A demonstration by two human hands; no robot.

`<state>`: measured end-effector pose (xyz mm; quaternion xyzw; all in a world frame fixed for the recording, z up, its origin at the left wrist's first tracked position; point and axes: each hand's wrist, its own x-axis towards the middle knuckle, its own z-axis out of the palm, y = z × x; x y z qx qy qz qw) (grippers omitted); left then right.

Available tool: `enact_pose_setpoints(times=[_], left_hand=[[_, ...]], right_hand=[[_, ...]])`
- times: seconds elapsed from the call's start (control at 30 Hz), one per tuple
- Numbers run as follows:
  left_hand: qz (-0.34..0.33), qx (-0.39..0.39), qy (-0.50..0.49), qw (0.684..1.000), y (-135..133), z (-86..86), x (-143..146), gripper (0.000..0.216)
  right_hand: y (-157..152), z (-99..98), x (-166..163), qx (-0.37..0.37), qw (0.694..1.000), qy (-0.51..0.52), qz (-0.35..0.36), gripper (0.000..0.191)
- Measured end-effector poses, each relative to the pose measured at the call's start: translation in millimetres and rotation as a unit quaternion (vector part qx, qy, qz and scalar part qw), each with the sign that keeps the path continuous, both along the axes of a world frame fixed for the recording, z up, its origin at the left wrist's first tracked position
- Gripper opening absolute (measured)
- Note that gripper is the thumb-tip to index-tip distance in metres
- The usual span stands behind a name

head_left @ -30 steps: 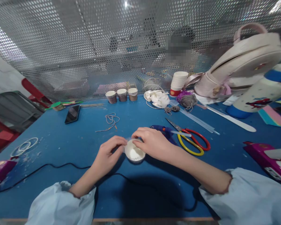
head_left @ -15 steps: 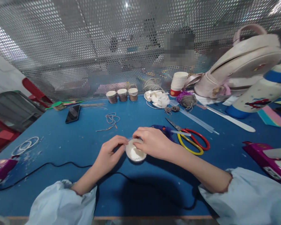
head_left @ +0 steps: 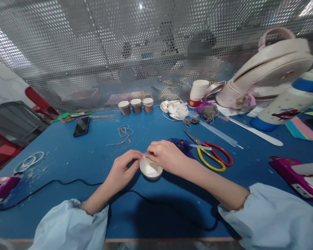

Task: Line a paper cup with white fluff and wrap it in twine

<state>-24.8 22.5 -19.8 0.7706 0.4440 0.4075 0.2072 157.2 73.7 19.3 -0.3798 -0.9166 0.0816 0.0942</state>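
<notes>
A small white paper cup (head_left: 151,171) is between my hands in the middle of the blue table, its open mouth facing me. My left hand (head_left: 125,169) pinches the far left part of its rim with thumb and fingertips. My right hand (head_left: 169,155) has its fingers closed over the far rim from the right. My fingertips nearly meet there, and what lies between them is mostly hidden. Just beyond my right hand lie a blue glue gun (head_left: 181,146) and scissors (head_left: 211,158) with red and yellow handles.
Three yarn-wrapped cups (head_left: 136,106), a stack of paper cups (head_left: 199,93) and grey yarn (head_left: 209,112) stand at the back. A phone (head_left: 81,126) lies left. A bottle (head_left: 289,102) and bag (head_left: 271,69) are right. A black cord (head_left: 146,199) crosses the front.
My right hand's fingers have drawn up from inside the cup toward its far rim, showing more of the interior. My left hand stays at the rim, almost unmoved.
</notes>
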Motion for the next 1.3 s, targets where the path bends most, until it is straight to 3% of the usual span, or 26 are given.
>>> enact_pose_setpoints(times=[0.63, 1.03, 1.3], left_hand=[[0.013, -0.028, 0.008, 0.999, -0.9, 1.4, 3.0, 0.012], [0.022, -0.053, 0.018, 0.998, -3.1, 9.4, 7.1, 0.017], [0.113, -0.093, 0.008, 0.989, -1.7, 13.7, 30.9, 0.007]], right_hand=[[-1.8, 11.0, 12.8, -0.02, 0.999, -0.021, 0.027, 0.014], [-4.7, 6.2, 6.8, 0.017, 0.999, -0.04, -0.009, 0.019], [-5.2, 5.3, 6.5, 0.012, 0.999, -0.039, -0.011, 0.015]])
